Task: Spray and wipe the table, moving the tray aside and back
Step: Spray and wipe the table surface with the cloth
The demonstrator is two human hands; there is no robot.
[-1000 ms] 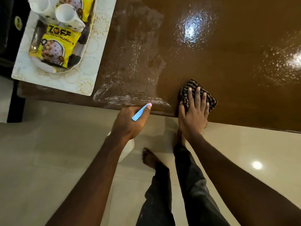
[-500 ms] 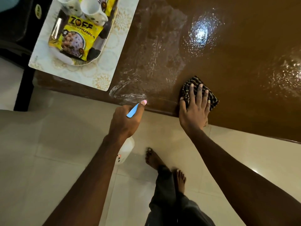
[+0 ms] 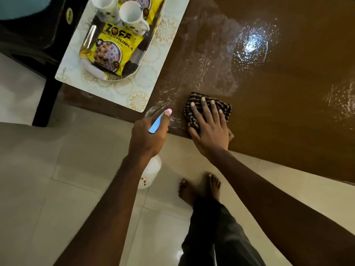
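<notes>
Brown table (image 3: 288, 131): cut off right.
Left hand (image 3: 148, 137): grips spray bottle (image 3: 151, 171), mostly hidden.
Right hand (image 3: 209, 129): flat on cloth (image 3: 224, 108).
Tray (image 3: 91, 69): top cropped.

Your left hand (image 3: 147, 136) and forearm cover most of spray bottle (image 3: 151, 169): only blue head, pink nozzle and part of white body show. Bottle label (image 3: 143, 180) too small to read. Your right hand (image 3: 208, 129) lies flat on checked cloth (image 3: 223, 107), hiding its middle and near edge. Tray (image 3: 117, 79) cut by top edge; one white mug (image 3: 103, 6) clipped there too. Second yellow packet (image 3: 153, 6) mostly behind other mug (image 3: 134, 18). Small print on ZOFF packet (image 3: 113, 48) unreadable. Table (image 3: 288, 83) runs off top and right.
</notes>
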